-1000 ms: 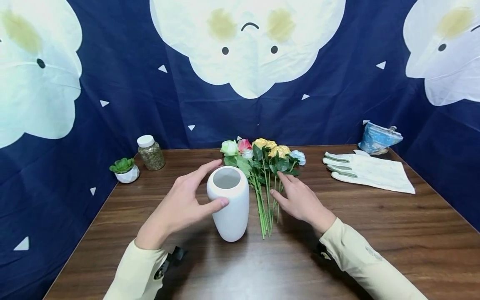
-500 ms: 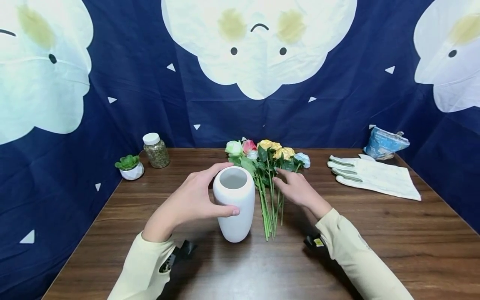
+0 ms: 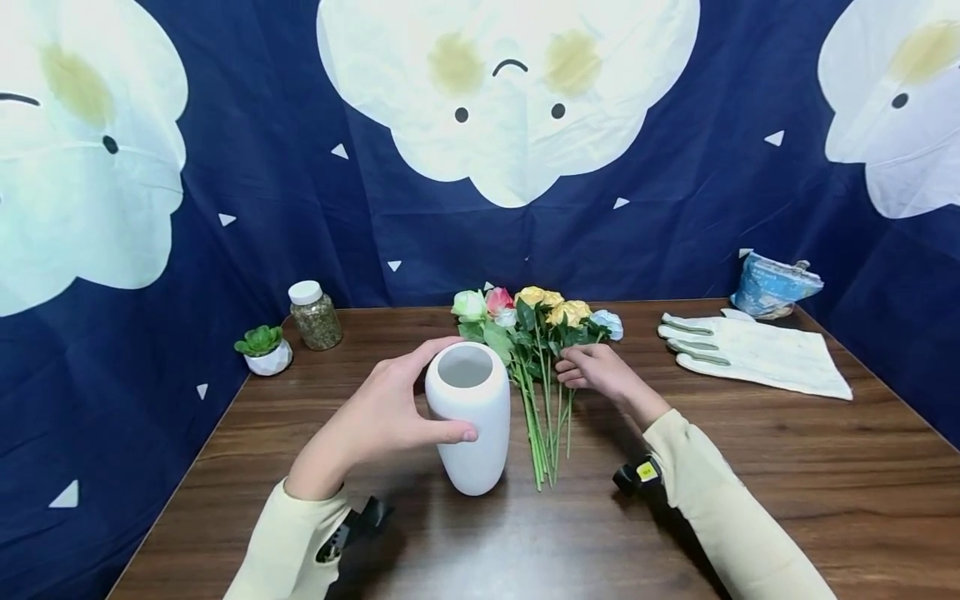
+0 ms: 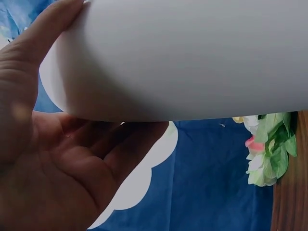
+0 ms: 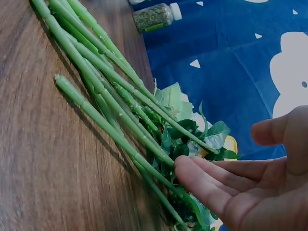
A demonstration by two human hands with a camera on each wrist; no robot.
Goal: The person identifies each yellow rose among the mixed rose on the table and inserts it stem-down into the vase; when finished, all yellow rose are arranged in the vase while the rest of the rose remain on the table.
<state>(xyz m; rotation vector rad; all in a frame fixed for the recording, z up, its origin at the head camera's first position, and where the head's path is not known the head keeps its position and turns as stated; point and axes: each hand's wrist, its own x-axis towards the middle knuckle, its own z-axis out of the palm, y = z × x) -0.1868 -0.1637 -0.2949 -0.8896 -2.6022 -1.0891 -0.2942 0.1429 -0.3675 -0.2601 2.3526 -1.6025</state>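
A white vase stands upright on the wooden table, its mouth facing up. My left hand grips its upper part from the left, thumb across the front and fingers around the back. In the left wrist view the vase fills the upper part, with the left hand around its rim end. Right of the vase lies a bunch of flowers, white, pink, yellow and pale blue, green stems toward me. My right hand is at the stems; the right wrist view has a fingertip against one stem, thumb apart.
Back left are a jar with a white lid and a small potted succulent. A white glove lies at the right, with a blue clipped bag behind it. A dark blue cloth hangs behind the table.
My right hand has shifted among the stems, its fingers now more bent and closer to the right-hand ones. The left hand has settled closer around the vase.
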